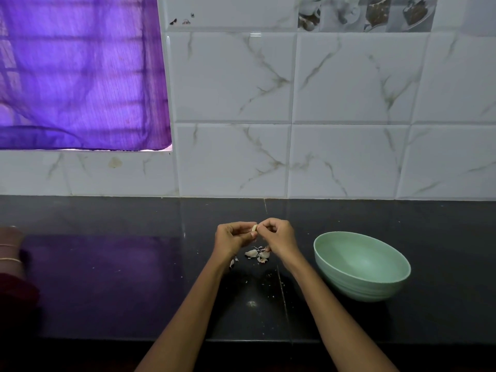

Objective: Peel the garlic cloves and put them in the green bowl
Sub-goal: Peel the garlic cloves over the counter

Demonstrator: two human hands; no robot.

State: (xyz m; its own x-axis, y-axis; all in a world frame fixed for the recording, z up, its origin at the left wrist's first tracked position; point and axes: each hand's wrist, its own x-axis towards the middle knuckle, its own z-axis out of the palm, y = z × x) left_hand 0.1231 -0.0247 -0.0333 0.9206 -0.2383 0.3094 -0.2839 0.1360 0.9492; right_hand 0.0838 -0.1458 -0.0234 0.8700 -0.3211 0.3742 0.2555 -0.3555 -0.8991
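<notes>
1. Two bare hands meet above the dark, glossy stone counter, and between them is one small pale garlic clove.
2. The left hand has curled fingers and pinches the clove from the left; the right hand has also curled fingers and pinches it from the right, at the upper end.
3. The clove looks cream-white and smooth, with a narrow, slightly curved shape. Its long axis stands nearly upright, a little tilted; which end is the tip I cannot tell.
4. The round pale green bowl with a smooth matte wall stands on the counter to the right of the hands, near but apart from them. Its inside looks bare.
5. Thin, papery garlic skins, white with some purple, lie on the counter just under the hands, with tiny crumbs around.
6. Behind are glossy white wall tiles with grey marble veins, and a thin purple curtain at the left.
</notes>
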